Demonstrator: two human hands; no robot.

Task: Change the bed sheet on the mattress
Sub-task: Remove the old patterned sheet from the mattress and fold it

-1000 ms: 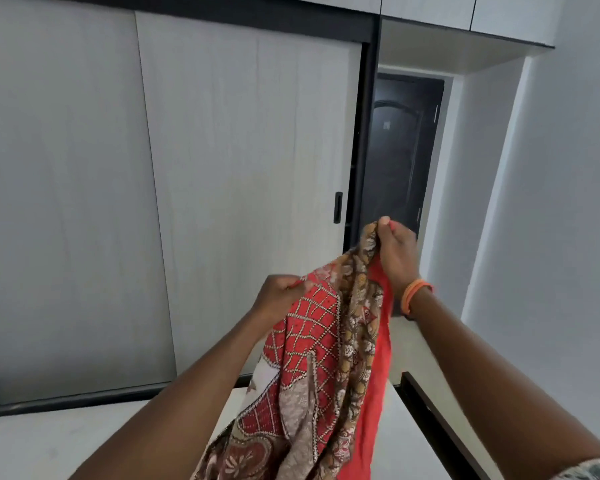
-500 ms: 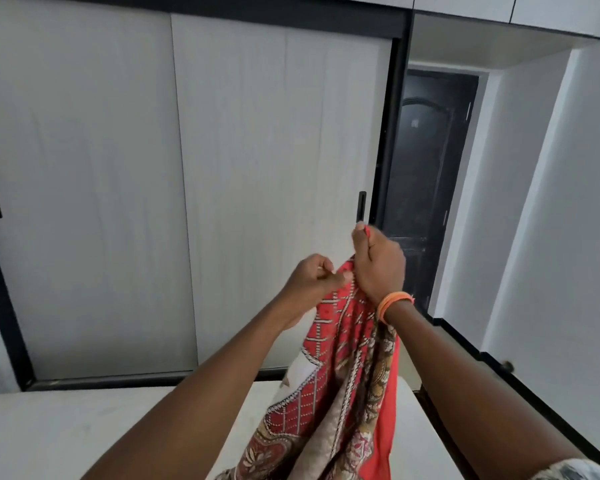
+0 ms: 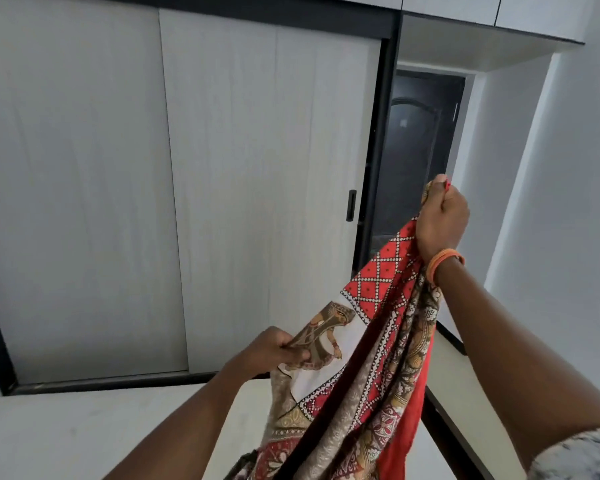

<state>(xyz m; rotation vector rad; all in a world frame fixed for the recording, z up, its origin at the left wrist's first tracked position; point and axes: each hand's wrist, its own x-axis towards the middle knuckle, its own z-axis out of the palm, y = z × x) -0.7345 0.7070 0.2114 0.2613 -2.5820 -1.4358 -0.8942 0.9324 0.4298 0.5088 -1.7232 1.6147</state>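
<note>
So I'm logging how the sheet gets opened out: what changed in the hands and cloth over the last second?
The left hand dropped down and away from the right hand, sliding along the red patterned bed sheet and spreading a white panel between them. The right hand rose slightly. Both still grip the cloth above the bare white mattress.

The sheet [image 3: 371,344] is a printed cotton cloth, red with a white dotted lattice, brown floral borders, and a white panel bearing a painted figure. It hangs bunched and half-unfolded above the mattress [image 3: 84,434], its upper corner raised high and a lower fold drawn out to the left, so the panel between them is stretched on a slant. The rest falls in loose vertical folds toward the mattress's right edge, plain red on the reverse side. The mattress itself lies bare, flat and off-white.
</note>
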